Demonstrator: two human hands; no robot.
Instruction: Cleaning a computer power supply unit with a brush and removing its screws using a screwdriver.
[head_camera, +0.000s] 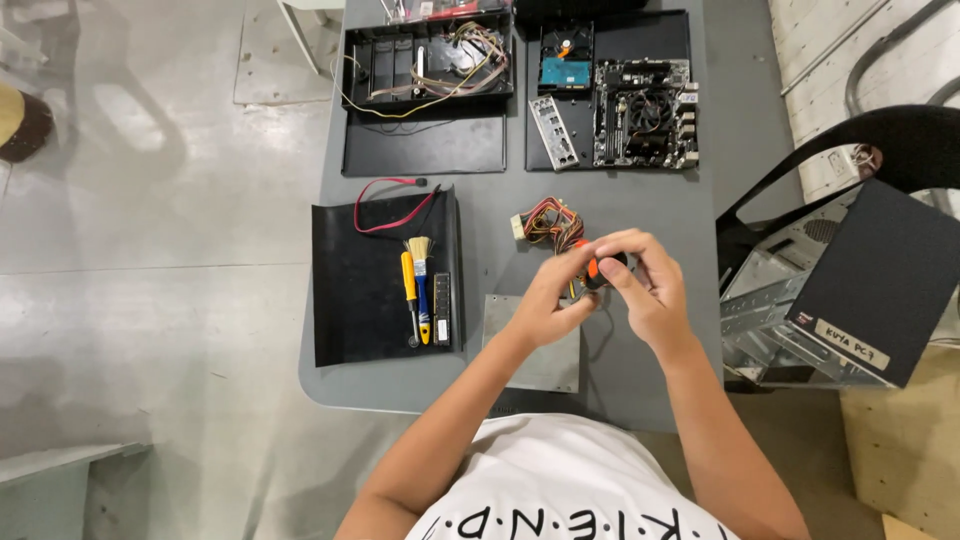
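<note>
Grey counter (640, 215) carries a black mat (350, 300) | motherboard (645, 112) at far edge | grey metal box (540, 350) under the wrists | left hand (548, 300) and right hand (650, 285), fingers pinching an orange-and-black tool (598, 270) above the counter, beside a wire bundle (550, 225)

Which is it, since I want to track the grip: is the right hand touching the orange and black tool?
Touching. The head view shows the right hand with its fingers wrapped over the orange and black tool; the left hand pinches it too.
</note>
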